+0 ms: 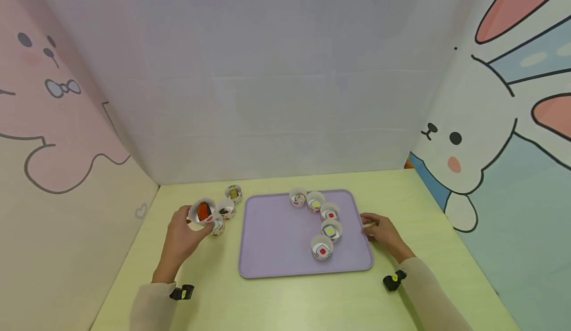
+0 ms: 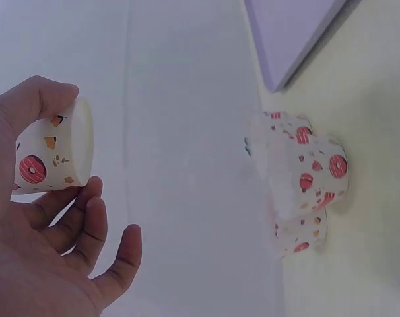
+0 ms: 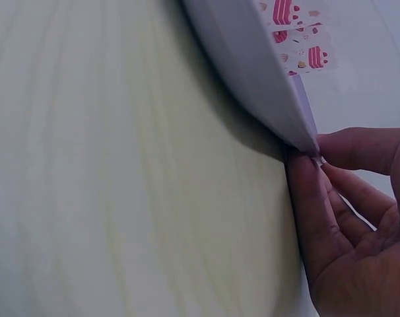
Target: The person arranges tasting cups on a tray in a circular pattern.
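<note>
My left hand (image 1: 183, 239) holds a small paper cup (image 1: 194, 213) with something orange-red inside, raised above the table left of the tray. In the left wrist view, thumb and fingers pinch this donut-printed cup (image 2: 61, 152) at its sides. Close by on the table are three more printed cups: one (image 1: 217, 226) partly behind the hand, one (image 1: 227, 211) with dark content, and one (image 1: 232, 192) with a yellowish item. My right hand (image 1: 384, 233) pinches the right edge of the lilac tray (image 1: 272, 242); in the right wrist view its thumb and fingers grip the rim (image 3: 279, 112).
On the tray's right half several paper cups stand in a curved row, from the back cup (image 1: 298, 198) to the front cup (image 1: 322, 249), holding small white, yellow or red-marked items. A white curtain (image 1: 285, 98) closes the back; printed side panels (image 1: 499, 172) flank the table (image 1: 276, 301).
</note>
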Motion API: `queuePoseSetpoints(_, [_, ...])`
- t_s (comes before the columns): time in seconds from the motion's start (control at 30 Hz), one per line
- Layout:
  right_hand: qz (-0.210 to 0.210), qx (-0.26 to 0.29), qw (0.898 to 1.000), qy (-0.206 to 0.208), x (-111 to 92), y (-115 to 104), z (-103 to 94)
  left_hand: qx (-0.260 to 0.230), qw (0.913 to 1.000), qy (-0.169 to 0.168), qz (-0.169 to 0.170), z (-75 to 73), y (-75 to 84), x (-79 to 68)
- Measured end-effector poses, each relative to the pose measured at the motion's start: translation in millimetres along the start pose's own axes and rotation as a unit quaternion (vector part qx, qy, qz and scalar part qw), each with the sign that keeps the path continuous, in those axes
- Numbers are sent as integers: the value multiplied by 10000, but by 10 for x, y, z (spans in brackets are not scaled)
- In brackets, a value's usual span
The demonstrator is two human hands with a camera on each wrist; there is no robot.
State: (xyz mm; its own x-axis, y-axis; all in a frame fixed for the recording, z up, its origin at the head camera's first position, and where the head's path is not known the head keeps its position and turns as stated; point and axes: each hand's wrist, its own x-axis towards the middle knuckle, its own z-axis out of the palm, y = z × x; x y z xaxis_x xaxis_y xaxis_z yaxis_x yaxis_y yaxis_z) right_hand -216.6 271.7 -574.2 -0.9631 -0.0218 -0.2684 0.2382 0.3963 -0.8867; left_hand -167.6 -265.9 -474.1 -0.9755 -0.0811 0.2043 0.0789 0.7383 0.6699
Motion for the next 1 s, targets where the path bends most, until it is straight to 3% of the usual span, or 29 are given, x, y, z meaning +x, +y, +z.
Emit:
queuePoseSetpoints(0.4, [76,25,10000,-4,1,-1,3,-275,9979,-406,428,449,290,40])
queuePoseSetpoints(0.6, [96,23,9999,30,23,24,2,-250,9961,-746,397,716,377,12])
queuePoseSetpoints(1.0, [51,-6,10000,53,45,55,7,-490,9923,-1082,347,1272,528,-65])
